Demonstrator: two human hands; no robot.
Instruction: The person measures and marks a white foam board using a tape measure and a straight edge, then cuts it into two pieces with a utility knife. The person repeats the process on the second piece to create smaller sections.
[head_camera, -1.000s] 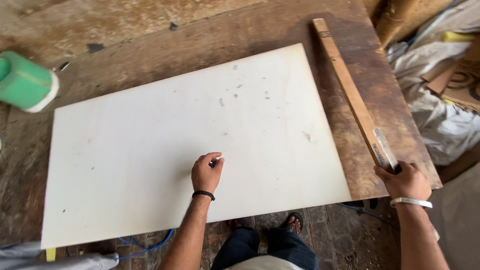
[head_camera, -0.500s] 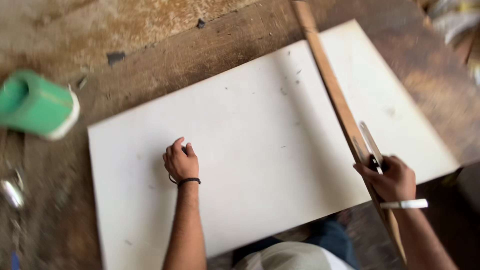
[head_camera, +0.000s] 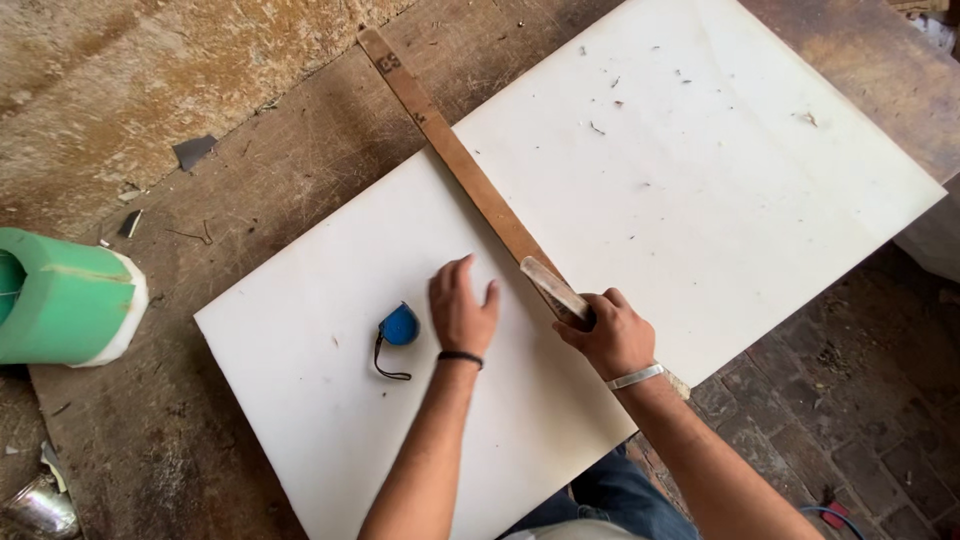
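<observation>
You're looking down on a worn workshop surface in soft daylight.
Under you runs a scuffed brown wooden worktop (head_camera: 250, 200); a chipboard panel (head_camera: 120, 70) lies beyond it, and dark brick floor (head_camera: 850, 400) shows at lower right.

The board (head_camera: 640, 200) under my hands was plain white (flecked with small dark specks toward the upper right of the frame). The wooden strip (head_camera: 455, 160) across it was brown. The tape measure (head_camera: 399, 326) was blue with a black cord. At far left, the roll (head_camera: 62, 298) was green with a white end.
</observation>
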